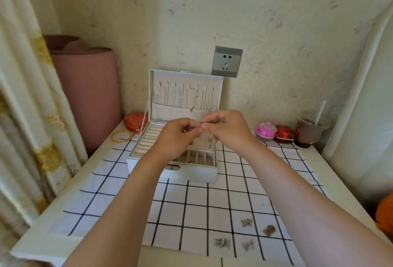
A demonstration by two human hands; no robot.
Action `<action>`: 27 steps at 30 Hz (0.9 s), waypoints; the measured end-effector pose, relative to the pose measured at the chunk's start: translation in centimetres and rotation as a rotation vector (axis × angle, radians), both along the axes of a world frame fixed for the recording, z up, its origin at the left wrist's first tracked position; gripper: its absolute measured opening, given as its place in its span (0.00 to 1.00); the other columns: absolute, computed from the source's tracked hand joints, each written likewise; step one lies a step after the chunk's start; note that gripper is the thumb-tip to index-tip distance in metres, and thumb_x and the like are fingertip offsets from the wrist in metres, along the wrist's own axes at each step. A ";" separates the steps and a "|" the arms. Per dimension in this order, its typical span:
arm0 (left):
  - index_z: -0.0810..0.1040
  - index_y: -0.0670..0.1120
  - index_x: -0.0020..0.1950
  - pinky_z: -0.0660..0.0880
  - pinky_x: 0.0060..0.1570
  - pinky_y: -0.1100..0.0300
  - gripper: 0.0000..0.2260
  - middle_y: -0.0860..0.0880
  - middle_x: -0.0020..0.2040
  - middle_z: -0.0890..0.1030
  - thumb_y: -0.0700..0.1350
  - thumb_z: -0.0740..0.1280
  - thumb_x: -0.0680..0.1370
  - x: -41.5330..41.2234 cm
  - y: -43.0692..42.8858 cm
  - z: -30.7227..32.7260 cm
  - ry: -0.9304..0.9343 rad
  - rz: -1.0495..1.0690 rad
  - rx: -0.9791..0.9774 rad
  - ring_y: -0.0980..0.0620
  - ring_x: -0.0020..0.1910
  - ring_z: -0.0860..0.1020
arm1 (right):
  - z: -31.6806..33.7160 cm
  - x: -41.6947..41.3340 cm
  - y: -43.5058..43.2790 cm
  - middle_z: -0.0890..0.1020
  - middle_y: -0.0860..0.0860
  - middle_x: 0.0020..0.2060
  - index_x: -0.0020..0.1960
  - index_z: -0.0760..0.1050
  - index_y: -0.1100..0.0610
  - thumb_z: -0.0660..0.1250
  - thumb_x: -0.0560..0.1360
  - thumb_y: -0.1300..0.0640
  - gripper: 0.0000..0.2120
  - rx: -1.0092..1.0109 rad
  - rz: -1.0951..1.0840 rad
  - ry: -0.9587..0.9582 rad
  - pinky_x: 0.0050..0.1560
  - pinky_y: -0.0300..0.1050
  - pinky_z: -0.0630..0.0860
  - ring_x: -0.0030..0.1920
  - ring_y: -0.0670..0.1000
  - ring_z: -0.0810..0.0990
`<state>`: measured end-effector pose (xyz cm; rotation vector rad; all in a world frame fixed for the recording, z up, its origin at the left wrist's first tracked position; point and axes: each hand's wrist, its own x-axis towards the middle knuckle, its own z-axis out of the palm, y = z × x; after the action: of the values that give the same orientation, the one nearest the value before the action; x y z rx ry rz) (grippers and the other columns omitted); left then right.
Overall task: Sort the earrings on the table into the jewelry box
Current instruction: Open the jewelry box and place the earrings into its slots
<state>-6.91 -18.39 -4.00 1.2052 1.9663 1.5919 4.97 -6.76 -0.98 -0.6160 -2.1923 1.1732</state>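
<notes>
Both hands are up over the white rectangular jewelry box [191,174], which sits mid-table, toward the far side, on a white cloth w/ black grid lines [191,213]. The left hand [178,136] has its fingers curled; the right hand [225,130] has thumb & forefinger pressed together. The fingertips of both meet at one spot, so each grip is clamped on a tiny item [201,123] that is too small & blurred to identify. It hangs above the box's open tray, not touching it.

The box lid [185,92] stands upright against the wall w/ thin chains hanging inside. Padded ring rolls fill the tray's left part, a punched earring panel shows under the hands, and narrow compartments run along the near edge.

Four small clusters of metal earrings [246,222] lie on the cloth at near right, well apart from the box.

Far left on the white table [42,234]: gold bangles [121,135] beside a red heart-shaped fabric case [135,121]. Far right: a pink round container [265,131], a red box [285,132], and a clear plastic cup w/ straw [311,132]. A grey wall socket [226,62] sits above the lid.
</notes>
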 end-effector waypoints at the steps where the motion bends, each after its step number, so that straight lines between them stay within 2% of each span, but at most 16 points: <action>1: 0.84 0.50 0.48 0.74 0.36 0.66 0.03 0.50 0.41 0.83 0.47 0.72 0.77 -0.4 -0.2 0.1 -0.026 0.008 0.021 0.57 0.33 0.78 | 0.1 -0.5 0.0 0.84 0.47 0.38 0.43 0.82 0.50 0.75 0.73 0.61 0.06 0.001 0.005 0.002 0.34 0.42 0.80 0.25 0.48 0.77; 4: 0.84 0.48 0.48 0.71 0.31 0.70 0.03 0.50 0.40 0.82 0.46 0.71 0.77 -1.4 -0.5 0.5 -0.108 0.020 0.065 0.57 0.32 0.77 | 0.5 -1.8 -0.1 0.85 0.47 0.38 0.42 0.82 0.51 0.76 0.73 0.61 0.06 0.013 0.038 0.006 0.33 0.41 0.79 0.25 0.47 0.77; 8: 0.83 0.47 0.48 0.72 0.29 0.65 0.04 0.50 0.41 0.82 0.43 0.69 0.79 -3.0 -0.5 0.9 -0.193 0.051 0.104 0.56 0.31 0.76 | 1.2 -3.5 0.2 0.85 0.45 0.35 0.44 0.84 0.53 0.75 0.73 0.64 0.06 0.031 0.108 -0.003 0.31 0.36 0.76 0.24 0.47 0.77; 14: 0.84 0.45 0.47 0.73 0.30 0.68 0.05 0.50 0.38 0.81 0.44 0.69 0.78 -5.5 0.0 1.7 -0.080 0.140 0.117 0.58 0.30 0.75 | 1.7 -6.1 0.7 0.87 0.49 0.40 0.49 0.84 0.55 0.78 0.70 0.61 0.08 0.042 0.147 0.000 0.33 0.42 0.81 0.27 0.50 0.80; 16: 0.84 0.44 0.47 0.75 0.33 0.68 0.04 0.49 0.38 0.81 0.43 0.70 0.78 -6.1 0.1 1.7 -0.058 0.124 0.108 0.59 0.30 0.75 | 1.5 -6.8 1.1 0.87 0.48 0.39 0.47 0.84 0.54 0.78 0.70 0.61 0.08 0.061 0.145 0.034 0.34 0.43 0.81 0.26 0.50 0.80; 19: 0.83 0.42 0.48 0.73 0.31 0.70 0.04 0.50 0.39 0.81 0.42 0.71 0.77 -6.9 0.1 1.6 -0.061 0.102 0.094 0.61 0.28 0.75 | 0.8 -7.8 1.7 0.87 0.47 0.39 0.47 0.86 0.54 0.77 0.72 0.60 0.05 0.094 0.148 0.054 0.39 0.44 0.83 0.26 0.50 0.80; 23: 0.83 0.44 0.52 0.77 0.34 0.68 0.05 0.48 0.42 0.83 0.42 0.70 0.78 -7.8 0.2 0.7 -0.064 0.131 0.067 0.59 0.30 0.76 | -0.3 -8.9 2.9 0.84 0.40 0.31 0.46 0.85 0.52 0.75 0.74 0.60 0.04 0.131 0.110 0.040 0.37 0.38 0.79 0.26 0.45 0.79; 25: 0.82 0.45 0.52 0.78 0.35 0.66 0.05 0.46 0.44 0.85 0.42 0.70 0.78 -8.3 0.4 0.2 -0.077 0.168 0.048 0.57 0.30 0.77 | -1.4 -9.5 3.7 0.83 0.39 0.33 0.45 0.85 0.51 0.75 0.74 0.59 0.03 0.198 0.070 -0.017 0.41 0.36 0.77 0.31 0.38 0.80; 27: 0.81 0.43 0.50 0.75 0.31 0.68 0.04 0.46 0.45 0.85 0.43 0.71 0.77 -8.7 0.5 -0.4 -0.105 0.198 0.034 0.57 0.30 0.79 | -2.7 -10.0 4.6 0.84 0.40 0.39 0.44 0.86 0.50 0.75 0.74 0.56 0.02 0.314 0.051 -0.135 0.50 0.41 0.79 0.41 0.37 0.82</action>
<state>-15.61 -17.88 -4.39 0.9421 2.0510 1.7517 -4.99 -2.17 -3.70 -0.5204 -2.4527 0.8051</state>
